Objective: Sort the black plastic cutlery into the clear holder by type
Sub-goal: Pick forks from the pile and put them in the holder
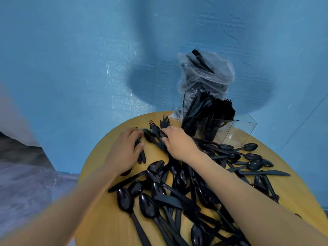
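**Both hands in the fork pile**

So the black cutlery (177,189) was heaped all over the round yellow table (99,224), mostly spoons and knives, with a few forks (164,122) at the far edge. The clear holder (230,128) stood at the back right of the table, already stuffed with pieces in its left sections, its right section bare. Left hand (124,150) was curled round a small bunch of handles. Right hand (177,141) lay on the forks, fingers bent, grip hard to make out. A plastic bag (205,73) of more cutlery sat behind the holder, against the blue wall (88,50).

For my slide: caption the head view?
Both hands gather forks beside the clear holder.
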{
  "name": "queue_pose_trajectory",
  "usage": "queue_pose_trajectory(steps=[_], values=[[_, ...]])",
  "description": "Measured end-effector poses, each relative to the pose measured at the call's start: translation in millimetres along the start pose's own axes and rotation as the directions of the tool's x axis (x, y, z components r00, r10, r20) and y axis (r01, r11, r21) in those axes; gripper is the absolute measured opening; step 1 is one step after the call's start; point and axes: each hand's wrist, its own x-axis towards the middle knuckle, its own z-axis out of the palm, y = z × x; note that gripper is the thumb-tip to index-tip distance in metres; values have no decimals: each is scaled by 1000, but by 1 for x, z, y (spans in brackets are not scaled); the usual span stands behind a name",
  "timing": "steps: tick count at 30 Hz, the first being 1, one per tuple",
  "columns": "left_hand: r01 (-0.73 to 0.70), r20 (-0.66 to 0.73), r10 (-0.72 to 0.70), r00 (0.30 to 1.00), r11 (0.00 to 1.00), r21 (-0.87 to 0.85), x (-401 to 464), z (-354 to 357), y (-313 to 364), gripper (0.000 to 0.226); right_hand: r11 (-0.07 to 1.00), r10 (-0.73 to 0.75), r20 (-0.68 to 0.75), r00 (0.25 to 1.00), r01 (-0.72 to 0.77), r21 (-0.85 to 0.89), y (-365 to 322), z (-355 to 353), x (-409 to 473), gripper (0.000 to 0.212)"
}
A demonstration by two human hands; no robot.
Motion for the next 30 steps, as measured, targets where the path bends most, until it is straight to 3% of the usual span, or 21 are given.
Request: queue_pose_trajectory(steps=[3,5,10,13,16,22,26,30], values=[[-4,19,4,1000,999,-34,1,3,-11,47,996,18,171,985,-2,-91,-7,11,12,41],[-33,36,35,999,998,-56,5,6,-14,50,991,-26,208,978,53,-123,-7,15,9,39],[-77,83,78,993,997,-17,14,17,-22,73,986,-142,231,962,118,116,-5,10,-6,38],[-88,63,90,994,996,-28,15,20,-25,70,978,-58,86,995,39,205,-4,-1,2,32],[-62,20,64,998,995,-84,10,18,-21,54,990,86,-29,996,-82,113,1,1,29,28],[-42,27,44,999,996,-78,9,18,-20,41,947,278,102,955,-254,-196,-5,17,72,22],[-63,47,65,997,997,-46,8,19,-19,52,935,340,75,937,-329,-133,-7,23,75,27],[-56,35,58,998,997,-51,9,19,-19,48,934,355,63,933,-351,-62,-8,23,73,23]])
